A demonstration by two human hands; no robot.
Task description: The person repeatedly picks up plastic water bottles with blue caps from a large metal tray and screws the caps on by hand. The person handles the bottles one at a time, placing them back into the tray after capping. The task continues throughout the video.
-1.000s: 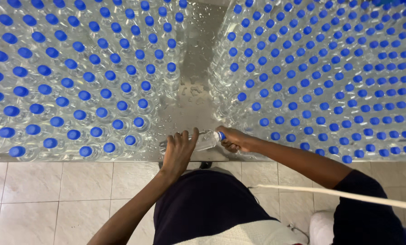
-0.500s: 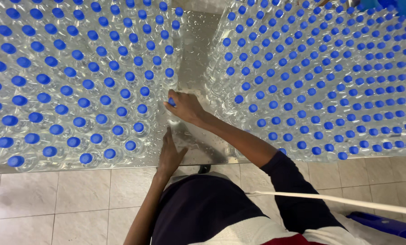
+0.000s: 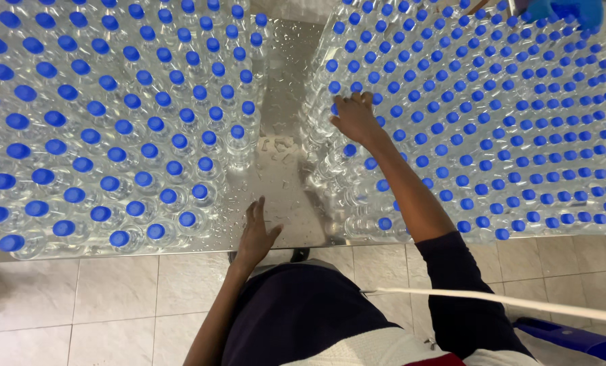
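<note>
Right hand (image 3: 354, 116) lies flat, fingers spread, on the capped bottles (image 3: 492, 135) at two o'clock, gripping none. Left hand (image 3: 257, 234) rests open on the wet counter (image 3: 282, 169) at six o'clock. Pressing evenly across several caps should keep the rows upright.

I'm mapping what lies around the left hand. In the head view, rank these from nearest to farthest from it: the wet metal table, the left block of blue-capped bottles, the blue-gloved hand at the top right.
1. Wet metal table: the left hand rests on its near edge.
2. Left block of bottles: just to the hand's left.
3. Blue-gloved hand: far corner, top right.
</note>
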